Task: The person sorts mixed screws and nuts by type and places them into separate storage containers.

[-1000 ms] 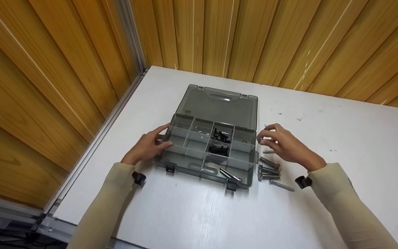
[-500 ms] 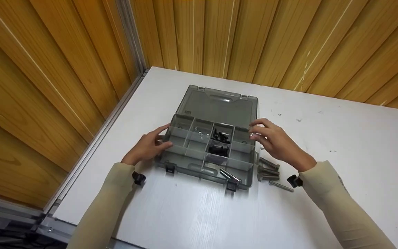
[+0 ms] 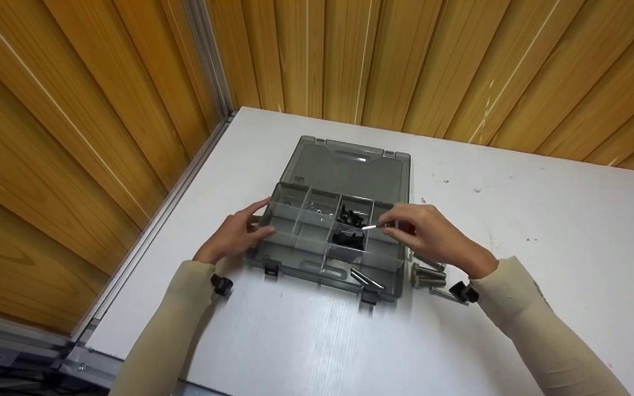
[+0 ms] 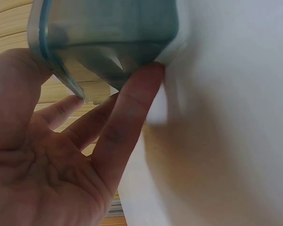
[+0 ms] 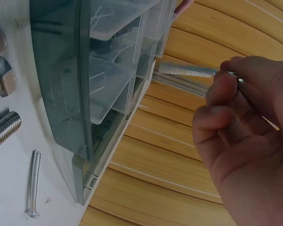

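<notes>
A grey translucent organizer box [image 3: 317,281] lies with its lid [image 3: 350,165] folded back. My left hand [image 3: 237,234] rests at the box's left end, thumb over the rim and fingers spread along the outer wall; in the left wrist view, one fingertip touches the lower corner. Over the right compartments, my right hand [image 3: 432,234] pinches a silver threaded screw [image 3: 370,226], its shaft pointing left. Beneath it, black parts [image 3: 348,240] fill two middle compartments. Small shiny pieces [image 3: 320,213] lie in another, and silver rods [image 3: 366,279] in the front right one.
Right of the box lie several thick bolts [image 3: 428,276] and a long thin screw [image 5: 34,183]. Small debris [image 3: 477,190] dots the white table [image 3: 317,341] farther back. Wood-panelled walls [image 3: 405,66] border the table's back and left.
My right hand has moved left from beside the box to above its right compartments, and the pinched screw now shows clearly. The left hand and the box have stayed put.
</notes>
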`<state>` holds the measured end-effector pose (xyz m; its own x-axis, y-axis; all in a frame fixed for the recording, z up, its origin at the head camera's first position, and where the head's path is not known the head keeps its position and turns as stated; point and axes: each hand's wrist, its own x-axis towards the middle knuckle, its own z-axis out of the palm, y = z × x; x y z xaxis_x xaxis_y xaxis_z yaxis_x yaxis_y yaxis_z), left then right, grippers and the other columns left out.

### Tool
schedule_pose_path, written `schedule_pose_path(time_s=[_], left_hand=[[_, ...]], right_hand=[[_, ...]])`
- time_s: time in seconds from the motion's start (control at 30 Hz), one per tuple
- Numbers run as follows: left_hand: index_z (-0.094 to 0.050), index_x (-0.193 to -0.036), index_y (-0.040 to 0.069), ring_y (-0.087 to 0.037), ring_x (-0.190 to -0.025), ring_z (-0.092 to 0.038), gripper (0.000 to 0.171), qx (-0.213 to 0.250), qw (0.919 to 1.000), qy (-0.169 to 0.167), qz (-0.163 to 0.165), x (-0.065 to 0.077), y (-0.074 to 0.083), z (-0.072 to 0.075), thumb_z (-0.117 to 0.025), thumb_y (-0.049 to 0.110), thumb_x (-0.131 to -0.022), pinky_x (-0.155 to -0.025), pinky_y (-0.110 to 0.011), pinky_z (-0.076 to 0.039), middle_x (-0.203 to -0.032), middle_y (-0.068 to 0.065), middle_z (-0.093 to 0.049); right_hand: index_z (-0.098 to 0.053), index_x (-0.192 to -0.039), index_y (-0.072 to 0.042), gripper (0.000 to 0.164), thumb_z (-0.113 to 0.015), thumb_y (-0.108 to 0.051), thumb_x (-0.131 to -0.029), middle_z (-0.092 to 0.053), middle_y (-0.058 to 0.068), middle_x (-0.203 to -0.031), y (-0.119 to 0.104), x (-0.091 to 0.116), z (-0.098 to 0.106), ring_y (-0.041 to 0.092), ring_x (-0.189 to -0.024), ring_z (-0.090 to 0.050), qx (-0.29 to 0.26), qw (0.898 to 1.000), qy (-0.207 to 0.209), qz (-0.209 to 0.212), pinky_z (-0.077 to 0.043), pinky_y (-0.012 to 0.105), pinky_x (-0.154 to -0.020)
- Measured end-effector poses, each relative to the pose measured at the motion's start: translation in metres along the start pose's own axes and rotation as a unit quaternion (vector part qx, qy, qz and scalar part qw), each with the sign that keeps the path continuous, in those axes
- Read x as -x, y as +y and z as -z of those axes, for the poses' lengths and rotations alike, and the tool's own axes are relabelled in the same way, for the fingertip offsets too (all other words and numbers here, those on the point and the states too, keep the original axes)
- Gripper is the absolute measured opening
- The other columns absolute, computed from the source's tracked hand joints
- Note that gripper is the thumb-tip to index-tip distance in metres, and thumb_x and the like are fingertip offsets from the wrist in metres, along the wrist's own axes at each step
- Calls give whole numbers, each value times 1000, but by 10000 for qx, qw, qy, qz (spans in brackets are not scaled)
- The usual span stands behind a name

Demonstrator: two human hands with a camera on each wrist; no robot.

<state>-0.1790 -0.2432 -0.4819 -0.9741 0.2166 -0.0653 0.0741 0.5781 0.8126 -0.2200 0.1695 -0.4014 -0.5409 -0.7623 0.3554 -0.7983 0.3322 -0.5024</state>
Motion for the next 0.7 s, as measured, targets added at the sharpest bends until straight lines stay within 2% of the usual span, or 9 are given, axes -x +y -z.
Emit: schedule_pose_path(time_s=[0.2, 0.3, 0.4, 0.5, 0.57, 0.7], left_hand=[[-31, -164, 23, -41, -132, -55, 74, -22, 10000, 15, 3, 0, -1, -1, -69, 33, -101, -104, -59, -46, -154, -22, -47], [-31, -164, 24, -41, -132, -55, 74, -35, 10000, 15, 51, -1, -1, 0, -69, 33, -101, -104, -59, -47, -154, -22, -47], [-31, -164, 22, -41, -133, -55, 74, -82, 10000, 25, 50, -1, 0, 0, -69, 33, -101, -105, -59, -46, -154, -23, -47], [-30, -164, 20, -42, -133, -54, 74, -148, 9999, 43, 10, -2, 1, 0, -69, 32, -101, -106, -60, -45, -153, -24, -46], [-30, -164, 20, -42, -133, -54, 75, -141, 9999, 53, 19, -2, 1, -1, -69, 32, -101, -106, -60, -45, -153, -24, -47], [-30, -164, 20, -42, -132, -55, 75, -133, 9999, 42, 28, -2, 0, -1, -69, 32, -101, -105, -60, -45, -153, -24, -47]], right_hand=[[-75, -104, -9, 19, -75, 4, -91, -75, -2, -99, -7, 1, -4, 11, -75, -65, -461, 9981, -377, 186, -54, 26, -64], [-76, -98, -13, 20, -77, 5, -89, -75, -3, -96, -7, 3, -8, 12, -79, -69, -626, 9955, -666, 243, -57, 28, -68], [-77, -93, -14, 19, -79, 3, -87, -76, -2, -91, -8, 5, -11, 17, -75, -71, -773, 9922, -968, 162, -57, 29, -66], [-80, -91, -14, 16, -80, 1, -86, -77, 1, -88, -10, 7, -14, 20, -71, -72, -813, 9889, -1236, -102, -58, 28, -65], [-82, -92, -13, 15, -79, 1, -88, -78, 2, -91, -11, 8, -17, 20, -64, -72, -860, 9850, -1433, -436, -58, 27, -61], [-83, -98, -9, 14, -75, 0, -92, -79, 7, -97, -11, 13, -23, 12, -47, -65, -959, 9719, -1843, -1108, -56, 27, -49]])
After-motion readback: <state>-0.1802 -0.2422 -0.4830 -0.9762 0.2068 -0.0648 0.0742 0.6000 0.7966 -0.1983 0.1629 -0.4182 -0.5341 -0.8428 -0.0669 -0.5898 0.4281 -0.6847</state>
